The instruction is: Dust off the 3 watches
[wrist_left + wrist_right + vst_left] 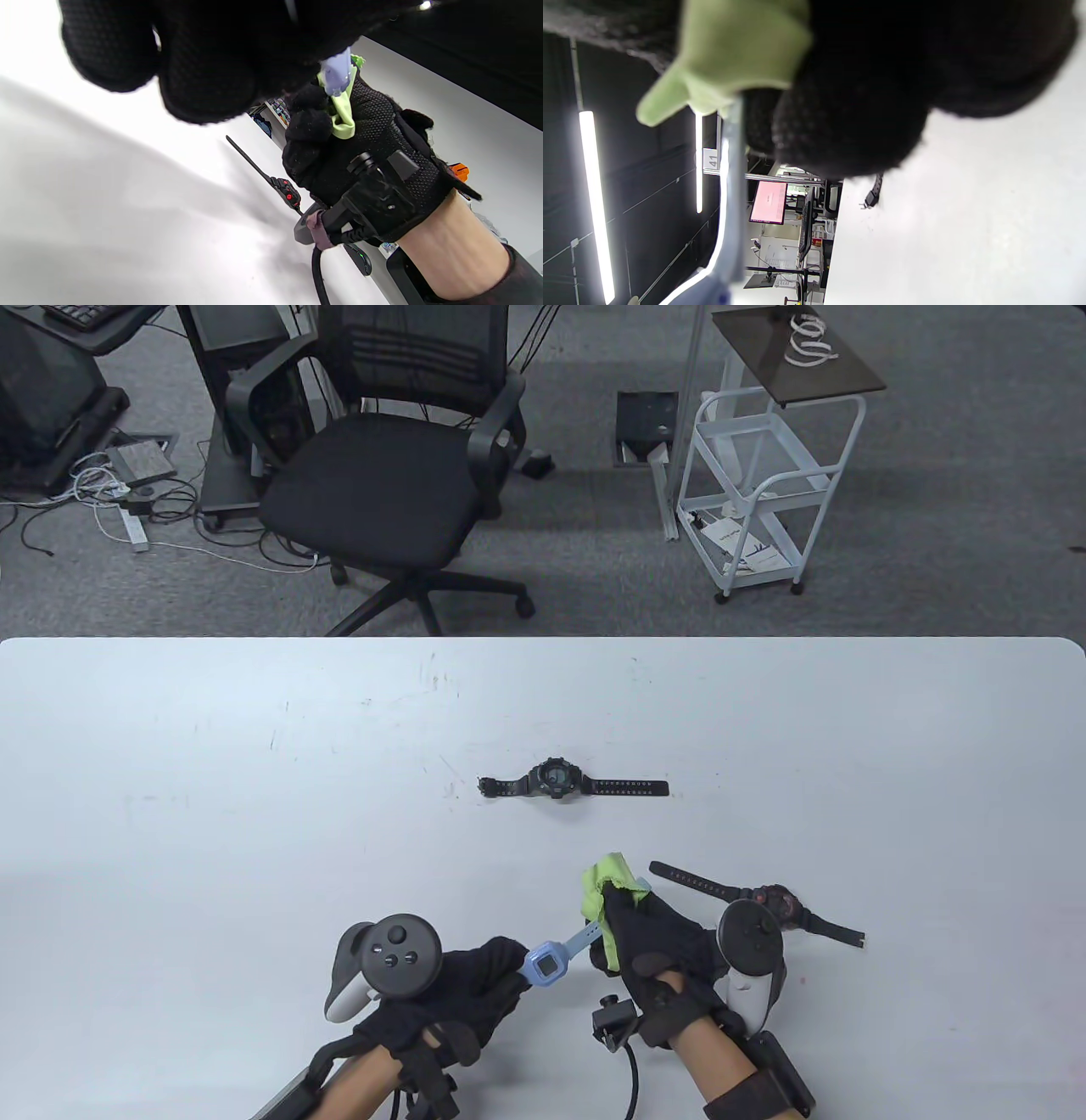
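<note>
A blue watch (543, 964) is held above the near edge of the table (170, 814), and its strap is being wiped: this is judged to be the dusting of one of the three watches. The case end is gripped by the left hand (458, 997), whose fingers are curled round it. The far strap is pinched by the right hand (649, 954) through a green cloth (604, 882); in the left wrist view the cloth (343, 110) is seen wrapped round the strap and squeezed between thumb and fingers (309, 123), which are closed tight.

For the next move, the cloth would need to be drawn along the rest of the strap and over the face while the watch is kept steady by the left hand; then the watch would be set down and another taken up.

Just beyond the right hand, a black watch with red details (776, 903) lies flat on the table, partly hidden by the tracker. Farther off, near the table's middle, a black watch (556, 780) lies with its straps spread. Whether either has been dusted cannot be told.
</note>
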{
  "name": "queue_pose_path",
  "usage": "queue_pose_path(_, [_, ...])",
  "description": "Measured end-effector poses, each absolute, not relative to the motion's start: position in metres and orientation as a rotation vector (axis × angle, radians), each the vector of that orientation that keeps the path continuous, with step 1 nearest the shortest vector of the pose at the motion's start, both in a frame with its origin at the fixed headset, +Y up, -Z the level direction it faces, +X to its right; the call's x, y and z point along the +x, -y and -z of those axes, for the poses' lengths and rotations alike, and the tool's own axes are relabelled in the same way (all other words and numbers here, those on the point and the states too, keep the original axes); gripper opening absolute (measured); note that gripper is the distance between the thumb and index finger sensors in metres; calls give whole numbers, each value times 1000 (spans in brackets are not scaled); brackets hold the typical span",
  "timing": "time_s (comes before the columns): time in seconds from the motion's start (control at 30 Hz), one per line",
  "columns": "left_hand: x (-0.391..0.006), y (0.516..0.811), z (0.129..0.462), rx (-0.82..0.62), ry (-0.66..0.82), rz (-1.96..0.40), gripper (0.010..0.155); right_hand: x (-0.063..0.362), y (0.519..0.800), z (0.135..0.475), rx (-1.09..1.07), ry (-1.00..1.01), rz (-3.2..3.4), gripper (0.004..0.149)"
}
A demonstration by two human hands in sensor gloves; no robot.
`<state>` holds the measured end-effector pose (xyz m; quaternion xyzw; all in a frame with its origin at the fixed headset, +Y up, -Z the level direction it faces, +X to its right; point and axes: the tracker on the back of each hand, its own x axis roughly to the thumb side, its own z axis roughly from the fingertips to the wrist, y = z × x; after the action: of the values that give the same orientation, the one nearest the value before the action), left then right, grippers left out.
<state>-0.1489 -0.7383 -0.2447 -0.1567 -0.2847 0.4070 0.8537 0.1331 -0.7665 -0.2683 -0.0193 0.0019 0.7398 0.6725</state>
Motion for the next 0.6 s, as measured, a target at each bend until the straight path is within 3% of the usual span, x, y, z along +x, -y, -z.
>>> queue_pose_path(0.6, [-151,737,245,-321,599,-858,51,136,772,271,-53,-46,-1616,52])
